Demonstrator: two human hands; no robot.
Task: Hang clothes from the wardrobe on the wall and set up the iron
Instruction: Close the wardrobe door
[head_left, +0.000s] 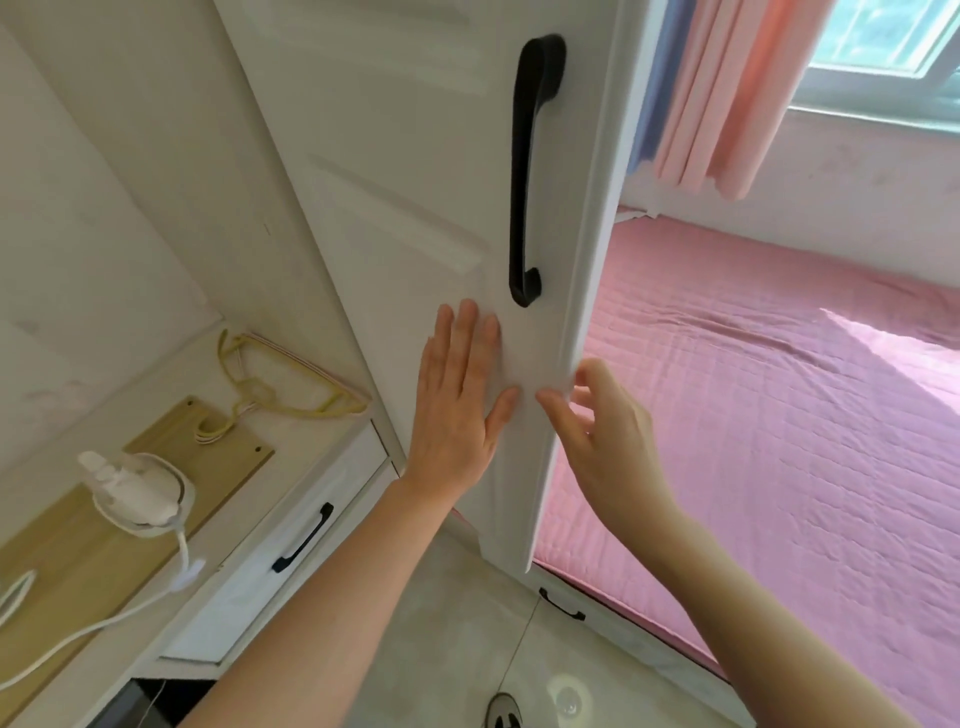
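Wardrobe door (415, 182): white and panelled. It fills the middle of my view, and its free edge stands in front of the bed.
Bed (779, 415): to the right behind the door edge, under a pink quilted cover with a patch of sunlight on it.
Curtains (727, 93): pink, hanging top right beside the window (893, 41).
Left hand (457, 395): the arm reaches up from the bottom of the frame. The palm lies flat on the door face just below the door handle, with the fingers straight and close together and the thumb spread to the right.
Right hand (597, 431): at the door's free edge. The thumb tip is on the front face near the left thumb, and the fingers are loosely curled just past the edge. I cannot tell whether they actually clamp it.
Cabinet (322, 467): low and white, left of the door. Its drawer (270, 551) is closed, so I cannot see the contents.
Wooden board (78, 545): lies flat on the cabinet top.
Iron (135, 493): a white corded appliance resting on the board. Its cord trails off towards the lower left.
Hangers (291, 384): a yellow bunch lying on the cabinet top against the wall, with their hooks towards the board.
Door handle (530, 171): black and vertical. Neither hand touches it.
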